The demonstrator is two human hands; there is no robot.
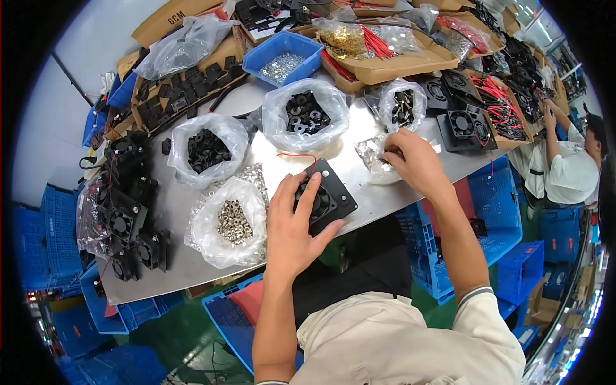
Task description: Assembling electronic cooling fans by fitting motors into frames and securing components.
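A black fan on a square black panel (335, 194) lies near the front edge of the metal table, its red wire trailing off the far side. Across its left part lies my left hand (292, 221), fingers over the top and thumb by the near edge, gripping it. Further right, my right hand (410, 158) is at a small clear bag of metal parts (370, 153). Its fingertips are pinched together and bent down; what is between them is hidden. Just beyond it stands an open bag of dark and silvery screws (403, 108).
Open plastic bags hold nuts (235, 223), black clips (207, 151) and black washers (307, 113). Several fans (125, 218) are piled at left, with more fan panels (463, 128) at right. A blue bin (282, 58) and cartons line the back. Another person (568, 167) works far right.
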